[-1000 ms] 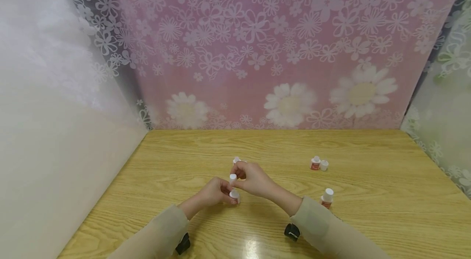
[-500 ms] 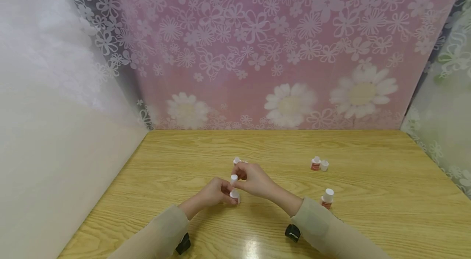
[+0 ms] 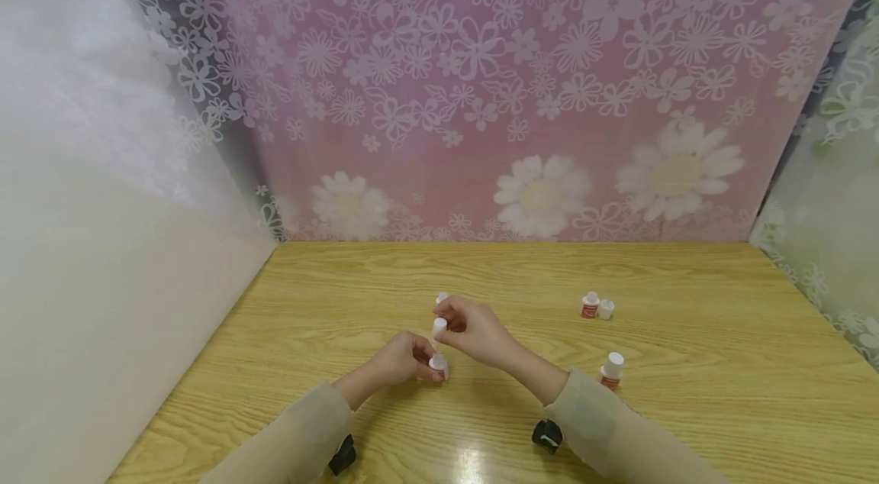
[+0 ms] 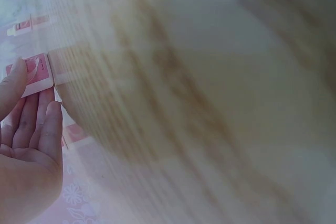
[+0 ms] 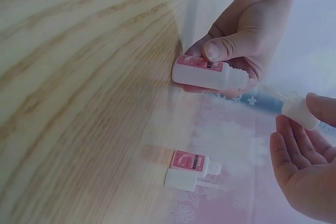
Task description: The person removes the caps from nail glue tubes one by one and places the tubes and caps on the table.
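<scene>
Near the middle of the table in the head view, my left hand (image 3: 405,358) grips a small white bottle (image 3: 439,366) with a red label. In the right wrist view its threaded neck stands uncapped, the thumb lying across the label. My right hand (image 3: 477,333) pinches a white cap (image 5: 299,113) between thumb and fingers. From the cap a thin clear stem points back toward the bottle's mouth, with its tip close to the neck. The left wrist view shows the bottle's pink label (image 4: 39,72) beside the thumb.
Behind my right hand stands another small bottle (image 3: 442,298), partly hidden; the right wrist view shows an uncapped bottle (image 5: 189,162) with a stemmed cap (image 5: 181,179) beside it. Farther right are an open bottle (image 3: 590,306), its loose cap (image 3: 606,309) and a capped bottle (image 3: 611,371).
My right hand has lifted the cap slightly up and to the right, widening the gap above the bottle. The left hand and its bottle stay in place.
</scene>
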`<state>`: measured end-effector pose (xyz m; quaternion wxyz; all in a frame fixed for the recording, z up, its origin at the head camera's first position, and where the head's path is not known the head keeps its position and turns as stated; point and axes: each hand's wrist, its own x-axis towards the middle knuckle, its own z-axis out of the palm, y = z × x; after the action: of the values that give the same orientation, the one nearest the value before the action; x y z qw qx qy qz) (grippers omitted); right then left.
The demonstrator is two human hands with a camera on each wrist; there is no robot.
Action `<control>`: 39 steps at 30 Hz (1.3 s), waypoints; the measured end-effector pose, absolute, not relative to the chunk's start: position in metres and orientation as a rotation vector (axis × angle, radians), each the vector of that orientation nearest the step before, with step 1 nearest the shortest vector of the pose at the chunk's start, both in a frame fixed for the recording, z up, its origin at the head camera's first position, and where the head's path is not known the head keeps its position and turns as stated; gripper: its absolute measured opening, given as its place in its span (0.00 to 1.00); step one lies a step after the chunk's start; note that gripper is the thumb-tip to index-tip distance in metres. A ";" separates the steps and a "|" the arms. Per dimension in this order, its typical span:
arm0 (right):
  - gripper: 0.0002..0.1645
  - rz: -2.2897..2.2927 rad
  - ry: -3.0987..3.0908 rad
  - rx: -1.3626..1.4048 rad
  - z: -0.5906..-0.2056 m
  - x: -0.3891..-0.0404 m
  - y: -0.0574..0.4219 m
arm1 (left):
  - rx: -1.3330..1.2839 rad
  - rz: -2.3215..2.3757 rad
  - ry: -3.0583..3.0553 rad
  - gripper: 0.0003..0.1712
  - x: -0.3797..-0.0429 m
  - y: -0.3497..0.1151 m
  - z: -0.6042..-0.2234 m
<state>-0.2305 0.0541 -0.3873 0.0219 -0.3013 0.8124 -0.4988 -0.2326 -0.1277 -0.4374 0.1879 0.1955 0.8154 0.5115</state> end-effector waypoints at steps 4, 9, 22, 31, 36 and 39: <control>0.16 -1.626 2.486 -0.886 -0.387 -0.232 0.058 | 0.571 1.439 2.297 0.06 -0.227 -0.125 -0.427; 0.13 -1.727 2.410 -0.850 -0.389 -0.236 0.062 | 0.571 1.442 2.272 0.06 -0.220 -0.124 -0.414; 0.13 -1.815 2.397 -0.728 -0.367 -0.226 0.066 | 0.564 1.464 2.248 0.06 -0.218 -0.123 -0.412; 0.14 -1.925 2.350 -0.555 -0.382 -0.239 0.068 | 0.566 1.454 2.289 0.06 -0.218 -0.122 -0.411; 0.13 -1.981 2.310 -0.526 -0.381 -0.238 0.068 | 0.561 1.444 2.296 0.05 -0.218 -0.122 -0.411; 0.12 -2.018 2.276 -0.516 -0.381 -0.239 0.069 | 0.562 1.445 2.293 0.05 -0.219 -0.123 -0.414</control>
<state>-0.2387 0.0689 -0.3811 0.0284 -0.1673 0.7374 -0.6537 -0.2192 -0.1227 -0.4136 0.1857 0.1994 0.8140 0.5130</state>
